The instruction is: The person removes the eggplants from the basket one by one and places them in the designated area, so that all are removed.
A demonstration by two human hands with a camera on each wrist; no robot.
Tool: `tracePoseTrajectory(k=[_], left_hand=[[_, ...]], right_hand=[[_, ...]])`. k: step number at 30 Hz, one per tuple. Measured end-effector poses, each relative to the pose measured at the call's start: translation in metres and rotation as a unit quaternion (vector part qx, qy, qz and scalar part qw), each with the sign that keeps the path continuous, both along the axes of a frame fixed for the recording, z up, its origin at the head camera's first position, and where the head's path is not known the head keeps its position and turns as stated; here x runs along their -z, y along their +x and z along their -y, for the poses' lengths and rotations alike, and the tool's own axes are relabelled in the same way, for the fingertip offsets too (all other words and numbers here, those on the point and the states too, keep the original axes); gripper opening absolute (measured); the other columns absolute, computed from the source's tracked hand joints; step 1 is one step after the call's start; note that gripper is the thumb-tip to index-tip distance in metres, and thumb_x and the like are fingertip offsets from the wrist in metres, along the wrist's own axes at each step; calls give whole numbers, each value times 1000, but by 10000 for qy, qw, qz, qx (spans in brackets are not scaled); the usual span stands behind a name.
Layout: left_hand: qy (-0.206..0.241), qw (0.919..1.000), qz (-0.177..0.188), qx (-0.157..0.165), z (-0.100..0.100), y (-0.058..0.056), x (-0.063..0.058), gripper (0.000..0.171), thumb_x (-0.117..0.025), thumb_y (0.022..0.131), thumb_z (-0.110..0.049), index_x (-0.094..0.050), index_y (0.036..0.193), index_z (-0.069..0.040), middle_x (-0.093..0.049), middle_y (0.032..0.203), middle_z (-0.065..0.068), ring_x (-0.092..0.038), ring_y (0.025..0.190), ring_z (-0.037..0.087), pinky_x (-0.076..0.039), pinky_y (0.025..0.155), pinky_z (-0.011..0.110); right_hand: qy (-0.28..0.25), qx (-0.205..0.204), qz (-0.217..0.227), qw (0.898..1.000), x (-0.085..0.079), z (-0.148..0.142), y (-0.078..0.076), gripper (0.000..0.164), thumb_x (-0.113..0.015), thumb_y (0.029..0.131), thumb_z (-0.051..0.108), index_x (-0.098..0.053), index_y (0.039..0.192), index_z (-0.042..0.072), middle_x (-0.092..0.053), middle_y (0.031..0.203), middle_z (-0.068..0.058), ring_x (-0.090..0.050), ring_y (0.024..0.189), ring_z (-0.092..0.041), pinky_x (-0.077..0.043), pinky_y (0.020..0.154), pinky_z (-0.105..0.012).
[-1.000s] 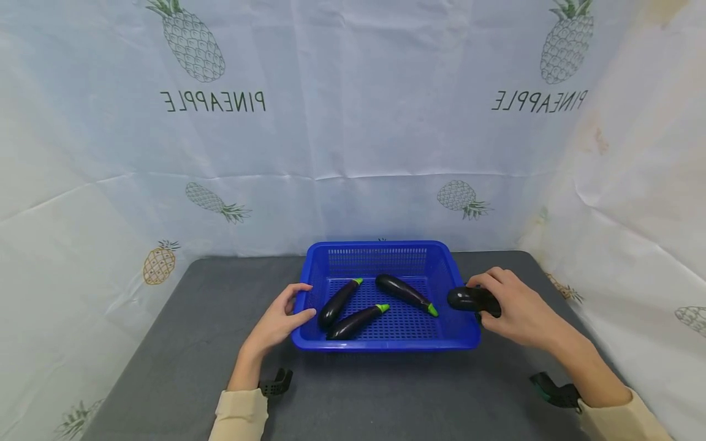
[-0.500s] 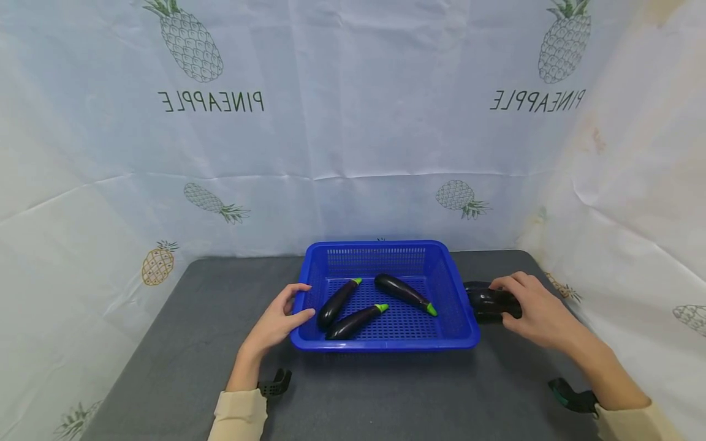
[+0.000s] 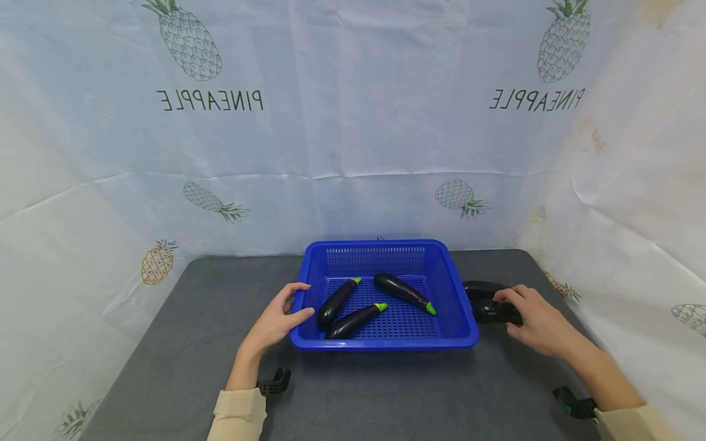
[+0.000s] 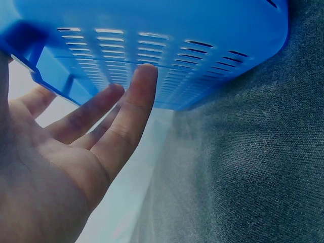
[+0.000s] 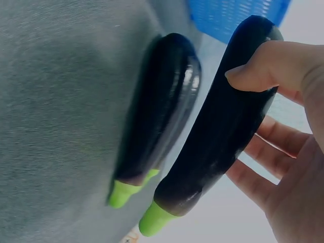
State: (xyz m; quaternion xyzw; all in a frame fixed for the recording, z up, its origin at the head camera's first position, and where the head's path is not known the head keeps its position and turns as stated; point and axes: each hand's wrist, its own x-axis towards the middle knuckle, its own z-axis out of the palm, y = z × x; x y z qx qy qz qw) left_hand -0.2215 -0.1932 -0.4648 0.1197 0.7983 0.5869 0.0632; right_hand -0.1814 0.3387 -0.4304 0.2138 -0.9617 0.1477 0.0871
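Note:
My right hand (image 3: 537, 321) grips a dark purple eggplant (image 3: 493, 311) just right of the blue plastic basket (image 3: 386, 344). In the right wrist view, the thumb lies across this held eggplant (image 5: 217, 121), its green stem end pointing down. Beside it more eggplants (image 5: 157, 111) lie on the table, two green stem ends showing. My left hand (image 3: 281, 315) holds the basket's left rim, thumb and index finger hooked over it. The other fingers lie along the slotted outer wall (image 4: 202, 40) in the left wrist view. Inside the basket are three eggplants (image 3: 336, 303), spread apart.
The dark grey table (image 3: 386, 398) extends in front of the basket and to both sides. White cloth (image 3: 342, 135) printed with pineapples hangs close behind and at the sides. A dark wrist mount (image 3: 573, 403) sits under the right forearm.
My right hand has moved right and lower with its eggplant, from over the basket's right rim to outside it. The left hand and the three eggplants in the basket have stayed put.

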Motion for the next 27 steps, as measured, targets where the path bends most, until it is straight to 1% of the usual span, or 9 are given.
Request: tracePoseTrajectory(k=[5,10,13,20,27], left_hand=[[-40,10000,-6,-8,0,0,0,54,-71,97,-16,-46,144,-9,-40,152,23,-51,132,44,-51,97,56],[-65,10000,8,-38,-1,1,0,53,-70,97,-14,-46,144,-10,-39,153,23,-50,133,45,-51,97,57],[-96,9999,3,-52,-1,1,0,52,-69,98,-14,-46,144,-10,-40,153,23,-50,133,45,-51,96,57],[-69,10000,-20,-47,-1,2,-1,53,-70,97,-16,-46,144,-10,-41,152,23,-51,132,44,-51,97,57],[-90,9999,-36,-42,-1,2,-2,55,-72,96,-21,-46,144,-10,-41,153,22,-50,133,44,-51,97,56]], right_hand=[[80,24,167,9998,12,-1,-1,49,-80,77,0,-61,121,10,-58,115,-13,-56,107,-40,-51,77,-52],[56,-50,233,9997,21,-1,-2,50,-79,75,-2,-61,120,10,-58,114,-10,-57,108,-41,-51,76,-50],[161,-82,177,9997,26,-1,-3,50,-78,74,-4,-63,119,11,-59,111,-8,-58,103,-38,-50,75,-49],[430,-133,-29,9990,40,-2,-7,51,-79,72,-6,-65,118,10,-61,108,-8,-60,99,-34,-51,78,-54],[589,-202,-321,9975,46,-4,-8,51,-81,69,-6,-66,115,10,-59,102,-6,-58,93,-30,-51,73,-51]])
